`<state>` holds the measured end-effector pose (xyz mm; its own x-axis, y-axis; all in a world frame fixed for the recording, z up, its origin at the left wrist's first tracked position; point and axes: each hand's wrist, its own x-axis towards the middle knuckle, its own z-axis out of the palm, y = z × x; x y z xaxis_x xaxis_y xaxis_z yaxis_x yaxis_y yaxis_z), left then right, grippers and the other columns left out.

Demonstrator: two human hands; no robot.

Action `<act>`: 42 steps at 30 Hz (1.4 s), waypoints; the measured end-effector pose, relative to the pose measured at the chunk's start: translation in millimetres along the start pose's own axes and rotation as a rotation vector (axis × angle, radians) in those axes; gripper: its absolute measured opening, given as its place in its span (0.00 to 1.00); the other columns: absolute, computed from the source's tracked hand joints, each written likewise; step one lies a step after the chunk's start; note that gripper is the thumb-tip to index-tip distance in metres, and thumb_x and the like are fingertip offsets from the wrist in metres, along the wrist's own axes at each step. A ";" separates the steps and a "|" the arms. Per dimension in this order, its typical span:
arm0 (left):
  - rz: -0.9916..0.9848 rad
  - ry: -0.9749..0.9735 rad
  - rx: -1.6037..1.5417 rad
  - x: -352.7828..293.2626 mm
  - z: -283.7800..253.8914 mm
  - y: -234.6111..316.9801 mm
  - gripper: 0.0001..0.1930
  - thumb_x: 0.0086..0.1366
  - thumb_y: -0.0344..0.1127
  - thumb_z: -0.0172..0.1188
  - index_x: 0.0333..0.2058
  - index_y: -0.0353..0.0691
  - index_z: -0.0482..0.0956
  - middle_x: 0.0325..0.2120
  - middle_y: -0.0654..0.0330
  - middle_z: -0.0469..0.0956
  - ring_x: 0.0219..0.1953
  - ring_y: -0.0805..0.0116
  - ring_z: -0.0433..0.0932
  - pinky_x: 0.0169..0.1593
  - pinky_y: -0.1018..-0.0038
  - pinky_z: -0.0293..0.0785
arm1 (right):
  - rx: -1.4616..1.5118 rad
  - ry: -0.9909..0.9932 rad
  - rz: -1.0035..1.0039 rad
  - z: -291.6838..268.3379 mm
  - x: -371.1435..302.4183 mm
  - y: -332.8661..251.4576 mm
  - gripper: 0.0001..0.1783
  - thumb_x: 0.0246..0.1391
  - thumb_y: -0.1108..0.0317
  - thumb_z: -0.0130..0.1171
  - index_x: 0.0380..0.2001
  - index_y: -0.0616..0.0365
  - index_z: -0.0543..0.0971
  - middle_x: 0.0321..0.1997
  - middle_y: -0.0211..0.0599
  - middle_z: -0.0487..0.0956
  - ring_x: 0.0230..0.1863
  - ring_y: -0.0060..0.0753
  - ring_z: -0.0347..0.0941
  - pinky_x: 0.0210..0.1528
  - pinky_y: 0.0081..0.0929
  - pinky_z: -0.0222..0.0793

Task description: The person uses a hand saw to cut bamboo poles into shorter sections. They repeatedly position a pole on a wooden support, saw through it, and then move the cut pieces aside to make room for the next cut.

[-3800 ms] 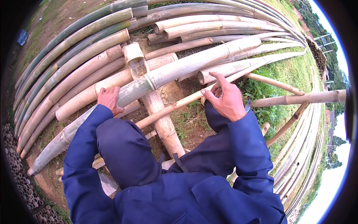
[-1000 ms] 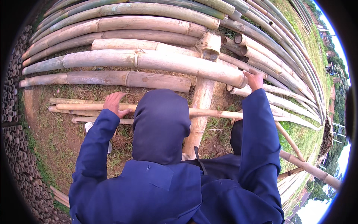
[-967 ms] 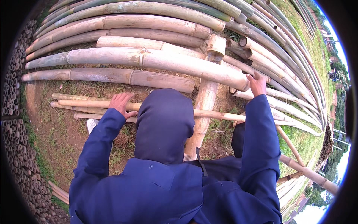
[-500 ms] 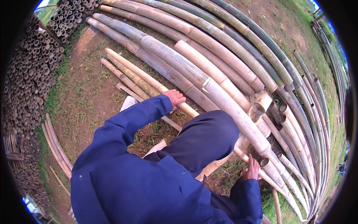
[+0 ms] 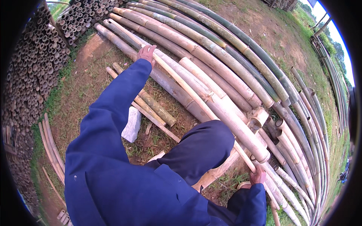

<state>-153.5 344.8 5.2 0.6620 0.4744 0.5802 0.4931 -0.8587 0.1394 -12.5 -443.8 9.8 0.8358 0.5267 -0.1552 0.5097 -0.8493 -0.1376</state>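
A slim pale bamboo pole (image 5: 185, 86) slants across the scene, lying over the thicker bamboo poles (image 5: 241, 130). My left hand (image 5: 146, 55) is on its upper part, with fingers curled over it. Lower down, beyond my knee, my right hand (image 5: 258, 175) grips the same pole, and its fingers are partly hidden. The pole's middle passes behind my bent knee (image 5: 200, 145). Two shorter bamboo lengths (image 5: 152, 104) and a thin strip lie on the ground beneath my left arm, close to a pale stone block (image 5: 132, 125).
Rows of long bamboo poles (image 5: 211, 45) curve away ahead and to the right, some greenish. A large stack of cut bamboo (image 5: 34, 67) shows its round ends at the left. Several thin poles (image 5: 52, 147) lie on the grass near it.
The slim pole has been lifted away from the shorter lengths and now rests over the thick bamboo. My left hand moved forward and left with it; my right hand has shifted slightly down.
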 end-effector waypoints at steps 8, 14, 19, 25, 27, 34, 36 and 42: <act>-1.271 -0.475 -1.516 -117.2 64.1 185.6 0.32 0.67 0.56 0.63 0.62 0.45 0.64 0.38 0.51 0.80 0.33 0.59 0.84 0.36 0.63 0.83 | 0.139 0.019 -0.106 -1.5 110.1 -217.8 0.22 0.53 0.56 0.67 0.46 0.54 0.76 0.37 0.54 0.83 0.41 0.63 0.80 0.43 0.55 0.73; -1.407 -0.074 -1.771 -84.9 57.0 195.9 0.09 0.73 0.29 0.55 0.46 0.43 0.65 0.28 0.54 0.75 0.29 0.54 0.82 0.37 0.52 0.86 | 0.045 0.212 -0.387 -9.4 101.9 -216.8 0.19 0.56 0.59 0.64 0.48 0.53 0.75 0.38 0.46 0.83 0.41 0.55 0.81 0.42 0.50 0.73; -1.368 -0.078 -1.789 -45.9 73.0 117.5 0.06 0.72 0.30 0.57 0.42 0.43 0.69 0.28 0.56 0.75 0.28 0.56 0.81 0.36 0.53 0.85 | -0.017 0.020 -0.273 -48.4 50.1 -150.6 0.23 0.58 0.56 0.65 0.53 0.52 0.74 0.38 0.44 0.83 0.41 0.54 0.81 0.48 0.51 0.70; -1.346 -0.040 -1.684 4.5 76.1 39.3 0.08 0.73 0.31 0.56 0.45 0.35 0.69 0.34 0.48 0.82 0.29 0.52 0.84 0.34 0.55 0.87 | 0.044 0.049 -0.410 -68.7 61.6 -179.8 0.24 0.58 0.56 0.65 0.55 0.51 0.74 0.42 0.44 0.83 0.42 0.53 0.81 0.45 0.50 0.73; -1.378 0.014 -1.675 29.3 72.1 31.4 0.08 0.73 0.32 0.55 0.44 0.32 0.70 0.35 0.45 0.82 0.31 0.52 0.85 0.36 0.58 0.88 | 0.071 0.097 -0.472 -73.0 69.8 -174.1 0.25 0.57 0.57 0.66 0.55 0.51 0.75 0.42 0.44 0.83 0.40 0.52 0.82 0.43 0.48 0.74; -1.403 0.063 -1.543 39.0 77.5 10.5 0.11 0.71 0.31 0.59 0.47 0.31 0.72 0.39 0.48 0.80 0.37 0.48 0.85 0.45 0.52 0.85 | 0.053 0.102 -0.518 -70.3 126.5 -218.6 0.25 0.53 0.60 0.68 0.53 0.52 0.74 0.39 0.45 0.81 0.34 0.55 0.81 0.37 0.48 0.76; -1.410 0.066 -1.508 40.2 77.1 25.0 0.09 0.70 0.30 0.60 0.45 0.36 0.72 0.37 0.51 0.79 0.38 0.52 0.85 0.45 0.53 0.83 | 0.054 0.089 -0.517 -56.2 146.6 -233.2 0.25 0.54 0.61 0.67 0.53 0.52 0.73 0.39 0.46 0.81 0.34 0.56 0.81 0.37 0.48 0.76; -1.316 -0.079 -1.491 43.2 51.6 53.8 0.10 0.70 0.28 0.59 0.46 0.36 0.70 0.36 0.50 0.81 0.36 0.54 0.85 0.44 0.55 0.84 | 0.016 0.118 -0.534 -66.3 185.2 -285.3 0.24 0.57 0.59 0.65 0.55 0.50 0.75 0.42 0.46 0.82 0.39 0.56 0.81 0.38 0.48 0.75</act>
<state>-69.3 329.1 -3.7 0.3901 0.8060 -0.4452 -0.1373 0.5290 0.8375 10.4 -106.2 85.1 0.4789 0.8764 0.0509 0.8673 -0.4633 -0.1820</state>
